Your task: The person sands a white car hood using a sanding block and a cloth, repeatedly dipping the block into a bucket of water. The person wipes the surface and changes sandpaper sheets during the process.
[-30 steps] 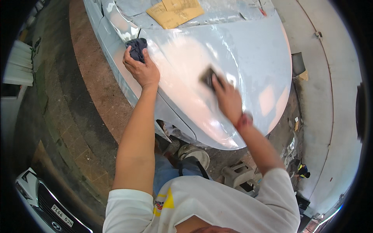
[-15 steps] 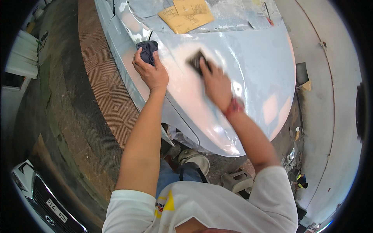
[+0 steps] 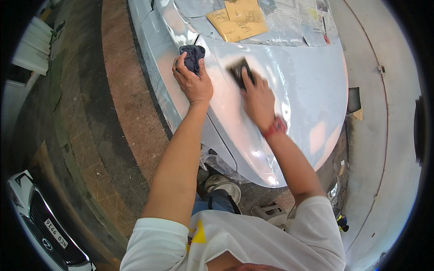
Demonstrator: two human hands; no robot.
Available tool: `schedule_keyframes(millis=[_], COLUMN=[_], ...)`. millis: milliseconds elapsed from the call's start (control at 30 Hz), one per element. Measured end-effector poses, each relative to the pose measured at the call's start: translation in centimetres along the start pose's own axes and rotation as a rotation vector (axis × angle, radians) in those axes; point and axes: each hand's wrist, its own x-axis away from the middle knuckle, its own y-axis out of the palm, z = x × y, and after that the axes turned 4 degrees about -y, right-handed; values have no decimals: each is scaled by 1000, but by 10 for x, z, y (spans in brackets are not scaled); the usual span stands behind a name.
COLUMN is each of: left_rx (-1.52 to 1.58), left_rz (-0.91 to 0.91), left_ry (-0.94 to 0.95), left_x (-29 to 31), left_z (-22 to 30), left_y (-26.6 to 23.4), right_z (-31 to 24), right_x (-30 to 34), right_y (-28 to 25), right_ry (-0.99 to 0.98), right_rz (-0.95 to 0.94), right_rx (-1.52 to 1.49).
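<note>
My left hand (image 3: 196, 88) is closed around a crumpled dark cloth (image 3: 193, 56), held against the car body by the hood's left rear edge. To its right, my right hand (image 3: 261, 99) grips a flat dark pad (image 3: 239, 74), blurred at its far end, which looks like a sanding block. The pad is down on the hood (image 3: 312, 81), whose grey surface carries pale pinkish patches. Whether the pad has abrasive underneath is hidden. A red band (image 3: 275, 127) circles my right wrist.
Brown paper pieces (image 3: 244, 29) lie on the newspaper-covered windshield (image 3: 289, 27). By my legs are a round bucket (image 3: 233, 192) and a grey plastic stool (image 3: 271, 212). Another car (image 3: 49, 226) stands at lower left, and a pale wall (image 3: 370, 113) runs along the right.
The whole view has shifted, so the car appears farther right. Against the hood, the pad in my right hand has moved slightly left. My left hand keeps the cloth at about the same spot.
</note>
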Motion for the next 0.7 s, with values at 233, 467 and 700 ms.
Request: schedule_keyframes(millis=[233,467,700], left_rx=[-7,23,45], left_rz=[-3,28,33], left_ry=[-32,-7,-8], left_x=[-2,0,-7], left_z=[1,-3,-5], left_y=[-4,2,0], right_z=[-9,-18,-25], right_x=[-45,-28,-76], right_y=[10,2,17], right_ry=[-76,-92,-105], right_rz=[41,24,92], right_rx=[82,3,18])
